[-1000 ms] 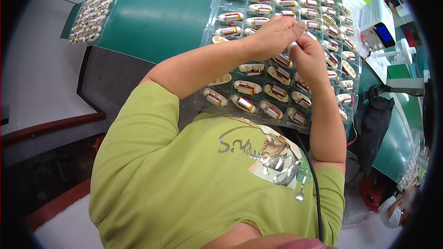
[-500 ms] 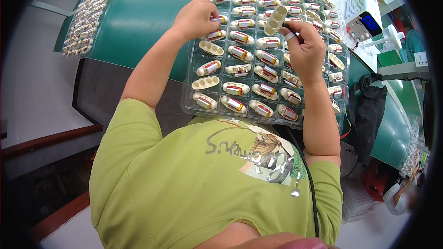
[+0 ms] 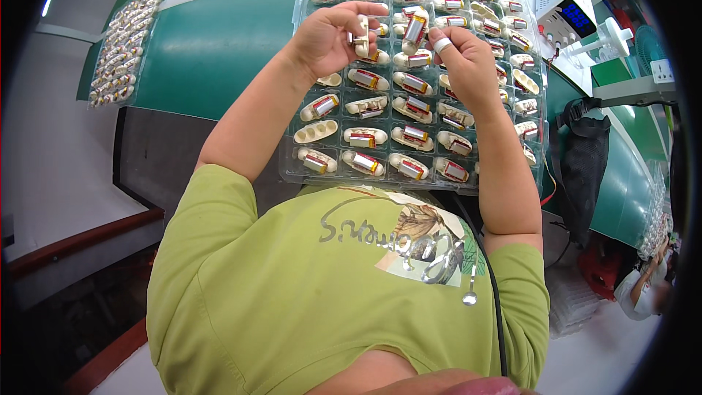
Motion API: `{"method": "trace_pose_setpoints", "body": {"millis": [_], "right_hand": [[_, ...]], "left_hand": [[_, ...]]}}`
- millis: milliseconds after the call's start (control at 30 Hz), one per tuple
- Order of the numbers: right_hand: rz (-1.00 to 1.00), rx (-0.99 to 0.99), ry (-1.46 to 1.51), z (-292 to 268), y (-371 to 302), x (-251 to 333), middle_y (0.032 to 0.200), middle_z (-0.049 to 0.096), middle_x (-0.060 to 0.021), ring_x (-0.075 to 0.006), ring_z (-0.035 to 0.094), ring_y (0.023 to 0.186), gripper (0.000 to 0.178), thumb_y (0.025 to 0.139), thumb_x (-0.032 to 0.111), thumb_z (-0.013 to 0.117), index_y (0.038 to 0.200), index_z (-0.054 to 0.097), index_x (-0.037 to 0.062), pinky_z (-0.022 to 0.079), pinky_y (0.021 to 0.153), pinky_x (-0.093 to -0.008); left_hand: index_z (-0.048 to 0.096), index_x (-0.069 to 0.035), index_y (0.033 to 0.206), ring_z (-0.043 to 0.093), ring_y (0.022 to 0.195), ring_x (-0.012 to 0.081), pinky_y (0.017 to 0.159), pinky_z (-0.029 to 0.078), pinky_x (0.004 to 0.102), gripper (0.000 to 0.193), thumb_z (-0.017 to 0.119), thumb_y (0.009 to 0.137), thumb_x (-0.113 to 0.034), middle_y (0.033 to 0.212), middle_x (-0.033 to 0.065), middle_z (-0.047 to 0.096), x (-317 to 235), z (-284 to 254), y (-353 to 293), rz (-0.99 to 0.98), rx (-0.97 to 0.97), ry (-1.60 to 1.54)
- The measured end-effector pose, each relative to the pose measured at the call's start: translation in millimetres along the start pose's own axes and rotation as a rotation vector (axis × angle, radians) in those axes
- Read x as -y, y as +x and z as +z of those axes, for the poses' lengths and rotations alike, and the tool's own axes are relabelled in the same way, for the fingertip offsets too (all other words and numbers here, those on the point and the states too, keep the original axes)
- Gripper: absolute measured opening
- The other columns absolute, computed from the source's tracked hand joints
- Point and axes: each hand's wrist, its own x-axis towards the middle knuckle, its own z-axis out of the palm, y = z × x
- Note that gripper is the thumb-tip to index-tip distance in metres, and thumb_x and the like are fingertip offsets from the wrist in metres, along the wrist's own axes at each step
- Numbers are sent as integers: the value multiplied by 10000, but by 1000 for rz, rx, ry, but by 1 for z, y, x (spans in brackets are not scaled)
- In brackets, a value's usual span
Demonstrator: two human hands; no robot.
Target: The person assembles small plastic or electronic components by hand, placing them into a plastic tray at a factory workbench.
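Observation:
A clear plastic tray [image 3: 289, 170] with many compartments lies before me, filled with cream oval shells, most carrying a silver battery pack with red and yellow edges. Above its upper left part, my left hand [image 3: 325, 40] grips a cream shell [image 3: 362, 38] turned on edge between thumb and fingers, index finger stretched out over it. My right hand [image 3: 468, 66] pinches another cream shell with a battery pack [image 3: 414, 31], its battery side facing up. The two shells are held close together but apart. Some shells in the tray, such as one shell [image 3: 316, 132], show their round hollows instead.
Another filled tray [image 3: 131, 44] lies at the far left of the green table [image 3: 227, 44]. At the right stand a white device with a lit display [image 3: 567, 7] and a white spool [image 3: 610, 36]. A black bag [image 3: 589, 168] hangs at the table's right edge.
My left hand has lifted a shell from the tray and moved right. The shell in my right hand has turned from its hollow side to its battery side and come left and lower.

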Motion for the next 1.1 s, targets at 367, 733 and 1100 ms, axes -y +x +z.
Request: {"method": "trace_pose_setpoints", "body": {"millis": [367,733,1100], "right_hand": [[116,293,-226,11,-7,6,782,644,-189,-320,609,705,275,889,275,556,971,654,31,475,678,-387],[208,145,218,-21,4,9,633,470,71,-31,350,588,245,877,216,616,708,599,39,285,542,-222],[206,147,13,-2,-2,2,574,409,74,-31,342,555,329,891,301,628,692,598,41,274,502,-231]], "left_hand": [[615,-52,1138,575,831,80,737,483,230,383,679,763,-98,967,21,623,28,19,10,290,90,988],[602,-38,1070,610,723,150,653,482,300,408,692,690,-155,796,74,635,8,-51,19,489,-400,981],[654,-105,1071,594,877,202,796,485,338,359,679,732,-222,971,107,600,-19,-38,13,372,-529,2033]]}}
